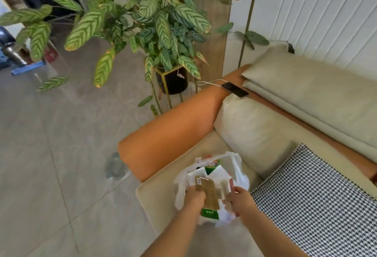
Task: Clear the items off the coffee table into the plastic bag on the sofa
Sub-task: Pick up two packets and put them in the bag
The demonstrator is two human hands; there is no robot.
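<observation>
**Head view: both hands at the bag on the sofa**

Head camera looks down at your two forearms reaching from six o'clock toward the white plastic bag [240,177], which sits on the beige seat cushion [159,201] of the sofa, just inside the orange armrest [169,134] at its ten o'clock. The bag's mouth stands open and its handles rise at twelve o'clock.

Your left hand [194,196] is clenched around the near end of a flat brown cardboard packet [208,191]; the packet points up toward twelve o'clock over the bag's opening, with a small printed label near its far end. Below your knuckles, at six o'clock of that hand, a green-and-white package [210,214] shows inside the bag, and more white and green packaging [214,170] lies deeper in at twelve o'clock.

Your right hand [237,197] is at three o'clock of the packet, fingers closed on the bag's near-right edge; motion blur hides exactly how much plastic they pinch.

At four o'clock of the bag lies a black-and-white houndstooth cushion [318,201]. Toward one o'clock, a dark phone [234,90] with a white cable [208,83] rests on the armrest top, beside the pale back cushions [310,85]. At eleven o'clock a striped-leaf potted plant [142,18] stands on the grey tiled floor [61,134].
</observation>
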